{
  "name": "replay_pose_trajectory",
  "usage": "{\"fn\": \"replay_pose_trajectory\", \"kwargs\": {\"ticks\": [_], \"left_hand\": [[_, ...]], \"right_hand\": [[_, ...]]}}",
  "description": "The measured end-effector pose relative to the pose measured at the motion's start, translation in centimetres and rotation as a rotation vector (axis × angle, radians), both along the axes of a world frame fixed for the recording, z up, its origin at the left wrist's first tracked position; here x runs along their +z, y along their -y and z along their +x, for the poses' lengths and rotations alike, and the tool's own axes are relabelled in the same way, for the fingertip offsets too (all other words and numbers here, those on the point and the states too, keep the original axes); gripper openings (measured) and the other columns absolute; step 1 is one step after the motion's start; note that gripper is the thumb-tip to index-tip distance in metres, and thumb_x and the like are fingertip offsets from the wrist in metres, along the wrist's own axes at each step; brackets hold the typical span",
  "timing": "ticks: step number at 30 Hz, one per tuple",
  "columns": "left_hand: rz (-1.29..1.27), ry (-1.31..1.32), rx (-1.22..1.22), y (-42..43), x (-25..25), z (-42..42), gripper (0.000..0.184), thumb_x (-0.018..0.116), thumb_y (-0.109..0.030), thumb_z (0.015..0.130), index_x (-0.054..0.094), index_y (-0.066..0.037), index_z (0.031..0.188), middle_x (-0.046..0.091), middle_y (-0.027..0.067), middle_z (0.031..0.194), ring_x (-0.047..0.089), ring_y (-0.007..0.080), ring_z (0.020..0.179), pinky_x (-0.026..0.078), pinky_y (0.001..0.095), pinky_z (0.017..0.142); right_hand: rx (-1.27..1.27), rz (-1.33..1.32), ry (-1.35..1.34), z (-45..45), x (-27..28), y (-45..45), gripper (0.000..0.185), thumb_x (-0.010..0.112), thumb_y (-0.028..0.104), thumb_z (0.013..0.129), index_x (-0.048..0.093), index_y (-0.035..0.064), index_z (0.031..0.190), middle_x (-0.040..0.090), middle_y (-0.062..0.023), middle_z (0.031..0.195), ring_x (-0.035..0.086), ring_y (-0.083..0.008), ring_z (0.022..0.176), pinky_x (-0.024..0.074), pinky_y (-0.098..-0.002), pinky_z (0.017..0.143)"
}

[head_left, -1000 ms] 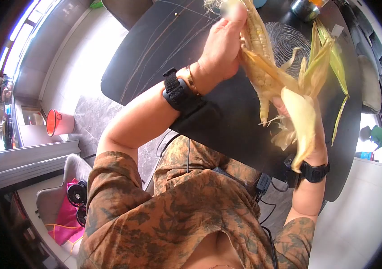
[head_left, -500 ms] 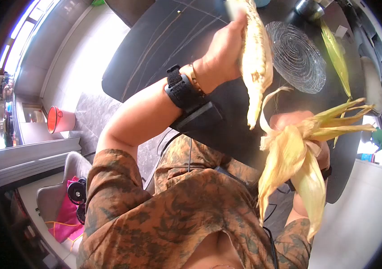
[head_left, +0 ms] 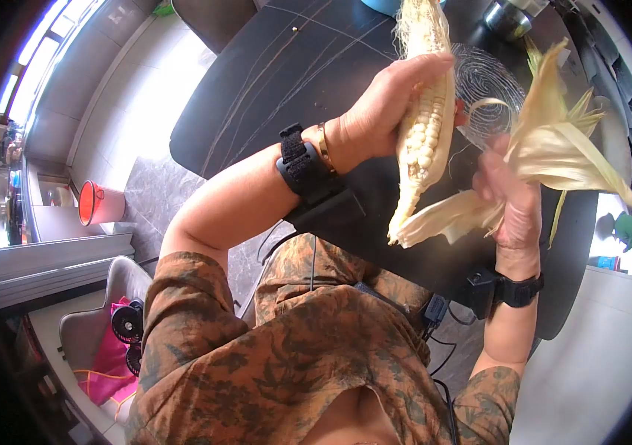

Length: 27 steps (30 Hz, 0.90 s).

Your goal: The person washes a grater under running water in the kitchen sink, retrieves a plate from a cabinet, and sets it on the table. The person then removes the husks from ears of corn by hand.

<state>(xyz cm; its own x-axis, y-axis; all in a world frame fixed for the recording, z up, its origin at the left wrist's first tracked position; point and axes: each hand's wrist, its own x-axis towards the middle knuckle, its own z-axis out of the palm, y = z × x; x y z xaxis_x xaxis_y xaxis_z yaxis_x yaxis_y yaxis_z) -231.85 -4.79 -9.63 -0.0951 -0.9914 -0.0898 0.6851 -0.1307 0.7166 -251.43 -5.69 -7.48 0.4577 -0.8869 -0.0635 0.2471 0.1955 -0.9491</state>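
My left hand is wrapped round an ear of corn, which stands nearly upright in the view, pale kernels bare on its near side. Silk strands cling near its top. To the right, my right hand is closed on a bunch of pale yellow corn husks that spread out beyond the fist. One strip of husk reaches from that hand to the lower tip of the ear. Behind the hands lies a clear glass plate with a ridged swirl pattern, partly covered.
The dark veined table lies under both hands. At its far edge are a blue bowl and a shiny metal container. A red bucket stands on the floor to the left, near a grey chair. Cables hang below the table edge.
My right hand has risen, and the husks that hung down now point up and right. The ear has come slightly lower in my left hand, with a husk strip now at its tip.
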Motion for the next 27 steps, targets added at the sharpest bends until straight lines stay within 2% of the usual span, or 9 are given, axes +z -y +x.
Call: {"fn": "replay_pose_trajectory", "kwargs": {"ticks": [2, 6, 9, 12, 16, 17, 22, 24, 27], "left_hand": [[-0.029, 0.042, -0.008, -0.1, 0.0, 0.0, 0.048, 0.058, -0.046, 0.083, 0.055, -0.002, 0.099, 0.063, 0.0139, 0.09, 0.065, 0.021, 0.084, 0.054, 0.0323, 0.074], [-0.235, 0.243, 0.013, 0.2, -0.7, 0.1, 0.044, 0.054, -0.043, 0.087, 0.055, -0.001, 0.1, 0.064, 0.0156, 0.096, 0.065, 0.0209, 0.085, 0.054, 0.0327, 0.074], [-0.117, 0.184, -0.066, -0.5, 0.4, -0.5, 0.039, 0.053, -0.037, 0.09, 0.053, -0.001, 0.102, 0.064, 0.0151, 0.099, 0.065, 0.0192, 0.085, 0.055, 0.0302, 0.073], [-0.12, 0.306, -0.045, -0.4, 0.0, -1.1, 0.034, 0.055, -0.032, 0.09, 0.053, -0.001, 0.103, 0.064, 0.0141, 0.099, 0.064, 0.0164, 0.084, 0.054, 0.0268, 0.072], [-0.216, 0.369, -0.012, -0.8, -0.1, -1.8, 0.036, 0.062, -0.033, 0.085, 0.055, 0.001, 0.095, 0.059, 0.0049, 0.076, 0.057, 0.0105, 0.065, 0.048, 0.0255, 0.054], [-0.258, 0.542, 0.01, -0.7, -0.4, -1.6, 0.034, 0.062, -0.032, 0.085, 0.057, 0.002, 0.093, 0.059, 0.0041, 0.078, 0.055, 0.0104, 0.068, 0.047, 0.0256, 0.058], [-0.403, 0.542, -0.017, 0.3, -2.6, -1.7, 0.038, 0.063, -0.031, 0.085, 0.053, 0.004, 0.096, 0.058, 0.0049, 0.083, 0.055, 0.0088, 0.072, 0.048, 0.0251, 0.06], [-0.28, 0.436, -0.108, -0.5, -1.1, -1.5, 0.038, 0.064, -0.029, 0.086, 0.05, 0.001, 0.103, 0.059, 0.0057, 0.091, 0.058, 0.0079, 0.08, 0.051, 0.0239, 0.068], [-0.218, 0.537, -0.061, -0.7, -0.7, -1.4, 0.035, 0.063, -0.029, 0.087, 0.051, 0.0, 0.102, 0.059, 0.0052, 0.09, 0.058, 0.0075, 0.078, 0.05, 0.0232, 0.065]], "right_hand": [[0.087, 0.113, 0.099, -0.5, -0.6, 0.9, 0.016, 0.064, 0.007, 0.084, 0.055, 0.0055, 0.098, 0.054, -0.0015, 0.079, 0.043, -0.0051, 0.054, 0.0406, -0.0219, 0.052], [-0.033, 0.133, 0.038, 0.2, -0.2, 0.4, 0.011, 0.061, 0.01, 0.087, 0.057, 0.0052, 0.096, 0.057, -0.0021, 0.075, 0.04, -0.0039, 0.051, 0.0394, -0.0209, 0.051], [-0.042, 0.121, 0.023, 0.6, 0.0, 0.3, 0.017, 0.061, 0.013, 0.088, 0.059, 0.0025, 0.101, 0.057, -0.0015, 0.074, 0.039, -0.0039, 0.052, 0.0393, -0.0207, 0.05], [0.015, 0.08, 0.029, 0.3, -0.4, 0.6, 0.023, 0.062, 0.018, 0.088, 0.059, 0.0005, 0.103, 0.049, 0.0022, 0.065, 0.039, -0.0043, 0.052, 0.0402, -0.0212, 0.05], [-0.035, 0.018, -0.025, 0.6, -0.6, 0.0, 0.023, 0.065, 0.018, 0.086, 0.06, 0.0008, 0.1, 0.047, 0.0033, 0.062, 0.041, -0.0047, 0.051, 0.0423, -0.0221, 0.049], [-0.049, -0.001, -0.045, 0.7, -0.6, -0.1, 0.022, 0.066, 0.018, 0.086, 0.06, 0.0009, 0.099, 0.047, 0.0033, 0.062, 0.042, -0.0049, 0.05, 0.0429, -0.0223, 0.049], [-0.049, 0.016, -0.059, 0.7, -0.7, 0.1, 0.019, 0.066, 0.014, 0.084, 0.059, 0.0003, 0.097, 0.051, 0.0013, 0.063, 0.047, -0.0064, 0.05, 0.0435, -0.0215, 0.047], [-0.045, 0.052, 0.0, 0.6, -0.9, 0.3, 0.018, 0.065, 0.012, 0.084, 0.059, 0.0, 0.097, 0.051, 0.0007, 0.063, 0.047, -0.0065, 0.05, 0.0437, -0.0215, 0.047], [-0.057, 0.024, -0.081, 0.4, -0.9, 0.5, 0.016, 0.063, 0.01, 0.084, 0.059, -0.0008, 0.096, 0.051, 0.0004, 0.063, 0.047, -0.0063, 0.049, 0.0437, -0.022, 0.046]]}}
